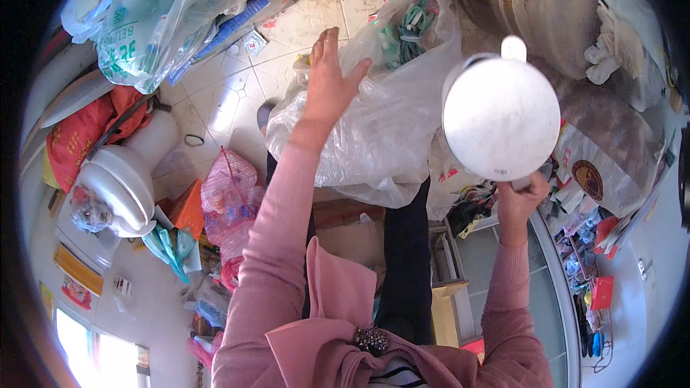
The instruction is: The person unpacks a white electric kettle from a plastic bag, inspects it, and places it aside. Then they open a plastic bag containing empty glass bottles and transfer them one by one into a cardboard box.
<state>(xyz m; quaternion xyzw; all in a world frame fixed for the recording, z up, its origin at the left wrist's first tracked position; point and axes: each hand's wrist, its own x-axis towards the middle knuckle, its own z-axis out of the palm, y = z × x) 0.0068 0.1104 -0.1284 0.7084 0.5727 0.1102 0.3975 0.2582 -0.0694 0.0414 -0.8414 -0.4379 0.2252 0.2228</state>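
Note:
My right hand (522,200) grips the handle of a round white pot-like vessel (501,118), raised at the right. A smooth white disc faces me, with a small tab at its far edge; whether it is a lid or a base I cannot tell. My left hand (333,80) is spread with nothing in it, over the left side of a large clear plastic bag (388,124). Whether it touches the bag is unclear. Coiled green cord (414,29) shows in the bag's far end.
At the far left hang plastic bags with green print (140,27). A white toilet-shaped fixture (116,186) and a pink mesh bag (229,194) stand on the left. Large sacks (609,140) lie on the right, near a glass-topped surface with a metal rim (558,275). Tiled floor (226,97) shows between.

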